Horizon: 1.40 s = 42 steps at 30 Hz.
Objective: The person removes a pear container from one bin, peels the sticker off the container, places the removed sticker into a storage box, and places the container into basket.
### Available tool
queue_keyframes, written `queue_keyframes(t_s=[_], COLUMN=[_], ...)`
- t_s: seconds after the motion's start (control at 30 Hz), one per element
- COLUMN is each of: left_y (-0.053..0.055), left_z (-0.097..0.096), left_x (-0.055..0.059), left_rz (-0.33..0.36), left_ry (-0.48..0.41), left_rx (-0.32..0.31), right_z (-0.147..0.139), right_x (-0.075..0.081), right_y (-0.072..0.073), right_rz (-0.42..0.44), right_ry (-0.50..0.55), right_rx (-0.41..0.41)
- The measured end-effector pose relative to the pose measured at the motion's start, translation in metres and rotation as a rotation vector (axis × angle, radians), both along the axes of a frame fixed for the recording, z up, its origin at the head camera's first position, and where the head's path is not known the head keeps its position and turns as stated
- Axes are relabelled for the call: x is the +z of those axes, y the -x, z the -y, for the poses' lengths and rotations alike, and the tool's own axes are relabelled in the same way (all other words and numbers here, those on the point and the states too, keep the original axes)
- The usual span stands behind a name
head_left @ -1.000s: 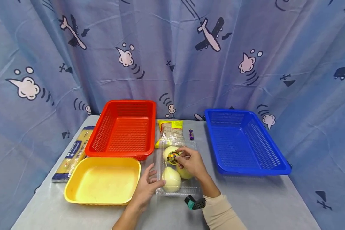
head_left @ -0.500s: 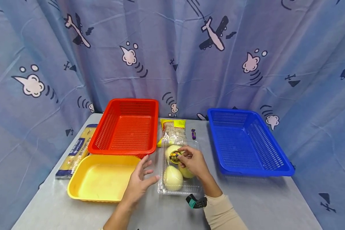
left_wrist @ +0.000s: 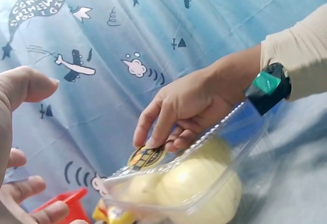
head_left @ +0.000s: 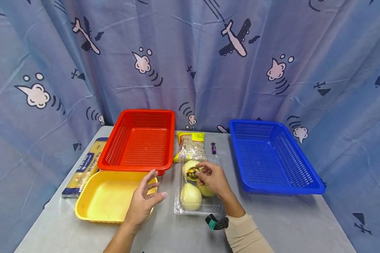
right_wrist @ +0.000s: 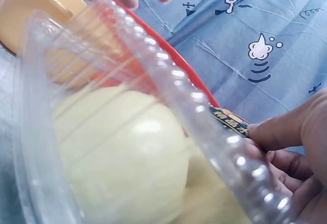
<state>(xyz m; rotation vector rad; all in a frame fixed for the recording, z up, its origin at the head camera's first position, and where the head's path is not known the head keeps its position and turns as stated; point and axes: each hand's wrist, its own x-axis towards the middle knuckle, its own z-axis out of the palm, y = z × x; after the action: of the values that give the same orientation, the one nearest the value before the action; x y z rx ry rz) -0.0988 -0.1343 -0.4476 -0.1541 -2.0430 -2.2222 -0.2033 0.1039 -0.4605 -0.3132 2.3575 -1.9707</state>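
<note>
A clear plastic box (head_left: 182,207) with three pale yellow-green round fruits (head_left: 191,196) stands at the middle of the table. A round black-and-gold label (head_left: 193,173) shows at its top. My right hand (head_left: 213,177) reaches over the box from the right. Its thumb and index finger pinch the edge of the label (right_wrist: 231,121), as the right wrist view shows. My left hand (head_left: 140,202) hangs apart from the box, fingers spread and holding nothing, overlapping the yellow tray's right side in the head view.
A yellow tray (head_left: 82,210) stands at left front, a red basket (head_left: 170,151) behind it. Beside them lies a long yellow-and-blue packet (head_left: 85,167). Behind the box are a yellow-ended bag (head_left: 191,144) and a small purple wrapped candy (head_left: 213,148). A blue basket (head_left: 240,168) stands right.
My left hand has let go of the box's left side and moved left, over the yellow tray's edge. The right hand stays at the label. The camera view has shifted slightly.
</note>
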Motion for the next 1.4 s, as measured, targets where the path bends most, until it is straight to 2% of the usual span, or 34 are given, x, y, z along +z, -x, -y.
queue_keyframes(t_s=[0.17,0.37,0.53,0.67,0.93,1.17,1.4], left_y=[-0.002,-0.006,-0.011,-0.015,-0.021,-0.026,-0.031], left_z=[0.013,0.031,0.044,0.053,0.069,0.083,0.096], left_x=[0.003,0.003,0.001,0.0,0.001,0.004,0.001], left_rz=[-0.044,-0.063,-0.062,-0.055,-0.084,-0.059,-0.073], left_ry=[-0.001,0.023,0.045,0.062,0.071,0.072,0.094], left_rx=[-0.012,0.0,0.017,0.032,0.063,0.114,0.162], right_z=[0.002,0.007,0.008,0.007,0.002,0.003,0.001], right_x=[0.004,0.028,0.035,0.032,-0.003,-0.001,0.0], right_y=[-0.003,-0.017,-0.021,-0.019,0.0,-0.001,-0.003], right_rz=[0.009,-0.007,-0.024,-0.02,-0.009,-0.013,-0.005], right_ry=[-0.005,-0.031,-0.036,-0.034,-0.013,-0.002,-0.002], right_rx=[-0.004,0.0,0.007,0.01,-0.008,-0.001,-0.008])
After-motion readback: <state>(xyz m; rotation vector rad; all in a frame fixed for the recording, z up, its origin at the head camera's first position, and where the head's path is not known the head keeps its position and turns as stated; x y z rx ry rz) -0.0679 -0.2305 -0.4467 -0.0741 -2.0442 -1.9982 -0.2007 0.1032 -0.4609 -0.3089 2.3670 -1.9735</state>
